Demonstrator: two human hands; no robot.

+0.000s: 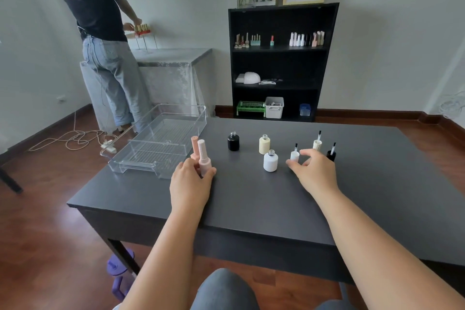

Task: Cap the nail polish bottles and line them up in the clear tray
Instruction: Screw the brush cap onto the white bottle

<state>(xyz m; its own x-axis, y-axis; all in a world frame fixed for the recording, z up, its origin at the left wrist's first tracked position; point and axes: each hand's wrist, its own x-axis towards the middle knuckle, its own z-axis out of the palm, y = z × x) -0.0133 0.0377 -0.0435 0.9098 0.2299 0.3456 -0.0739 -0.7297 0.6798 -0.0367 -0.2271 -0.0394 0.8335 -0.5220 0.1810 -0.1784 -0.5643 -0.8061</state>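
Three bottles lack caps: left hand (191, 184) fingers grip the pale pink capped bottle (204, 158), right hand (313, 171) fingers spread toward the white brush cap (295, 155), which likely needs pinching next.

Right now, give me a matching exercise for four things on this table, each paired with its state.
Things:
1. black bottle
2. pale pink bottle
3. white cap
4. clear tray

States:
A. held by the left hand
B. uncapped, standing alone
C. holding no bottles
D. brush up, by the right hand

Pairs: 1-B, 2-A, 3-D, 4-C
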